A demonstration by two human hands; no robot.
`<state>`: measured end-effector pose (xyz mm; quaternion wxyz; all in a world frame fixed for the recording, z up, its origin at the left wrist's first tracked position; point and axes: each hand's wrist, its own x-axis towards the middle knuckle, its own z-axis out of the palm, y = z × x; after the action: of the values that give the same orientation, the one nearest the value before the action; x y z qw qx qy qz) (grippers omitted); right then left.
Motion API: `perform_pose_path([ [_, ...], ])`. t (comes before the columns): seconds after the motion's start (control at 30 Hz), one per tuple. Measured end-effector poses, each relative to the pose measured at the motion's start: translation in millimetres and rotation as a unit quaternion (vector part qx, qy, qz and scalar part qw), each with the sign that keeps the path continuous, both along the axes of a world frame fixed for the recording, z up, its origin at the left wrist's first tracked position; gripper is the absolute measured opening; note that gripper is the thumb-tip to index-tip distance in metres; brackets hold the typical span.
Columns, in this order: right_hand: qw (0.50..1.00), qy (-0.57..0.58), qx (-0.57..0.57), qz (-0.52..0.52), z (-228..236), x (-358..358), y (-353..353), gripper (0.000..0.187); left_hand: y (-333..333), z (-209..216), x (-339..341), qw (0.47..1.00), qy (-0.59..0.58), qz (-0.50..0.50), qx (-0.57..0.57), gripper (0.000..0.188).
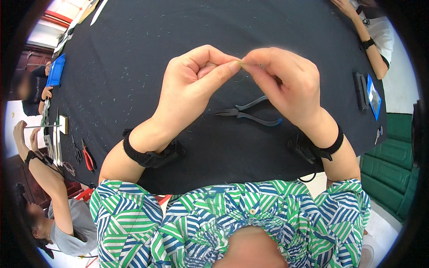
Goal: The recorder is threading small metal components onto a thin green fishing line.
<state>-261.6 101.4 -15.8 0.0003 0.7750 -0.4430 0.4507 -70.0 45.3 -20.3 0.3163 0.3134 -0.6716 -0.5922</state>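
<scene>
My left hand [192, 85] and my right hand [288, 82] meet fingertip to fingertip above the black cloth. Each is closed in a pinch of thumb and forefinger. Whatever lies between the fingertips is too small to name; a fine, thin strand seems to curl just below them. Beneath the hands, pliers [239, 112] with grey-blue handles rest on the cloth, jaws toward the left and slightly parted. Neither hand touches these pliers. A black strap circles each of my wrists.
Short thin clippings dot the black tablecloth [147, 53]. Red-handled pliers [88, 158] and a dark hand tool [77, 152] lie at the left edge. A black case [360, 91] and a blue-edged packet [374, 98] lie right. Other people work at left and upper right, one holding a blue tray [56, 70].
</scene>
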Motion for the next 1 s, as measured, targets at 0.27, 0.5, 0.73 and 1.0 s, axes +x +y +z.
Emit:
perform_pose_path([
  [0.27, 0.979, -0.129, 0.158, 0.018, -5, -5, 1, 0.01, 3, 3, 3, 0.999, -0.034, -0.02, -0.027, 0.01],
  [0.5, 0.817, -0.354, 0.443, 0.104, -13, -5, -2, 0.018, 3, -3, -1, 0.992, 0.019, 0.036, -0.116, 0.011],
  [0.73, 0.791, -0.371, 0.47, 0.128, -21, 4, 0, 0.014, 0, -6, -1, 0.993, 0.081, 0.043, -0.071, 0.012],
  [1.0, 0.965, -0.058, 0.244, 0.08, -16, 20, 10, 0.008, -5, 0, 2, 0.966, 0.155, 0.08, 0.19, 0.019],
])
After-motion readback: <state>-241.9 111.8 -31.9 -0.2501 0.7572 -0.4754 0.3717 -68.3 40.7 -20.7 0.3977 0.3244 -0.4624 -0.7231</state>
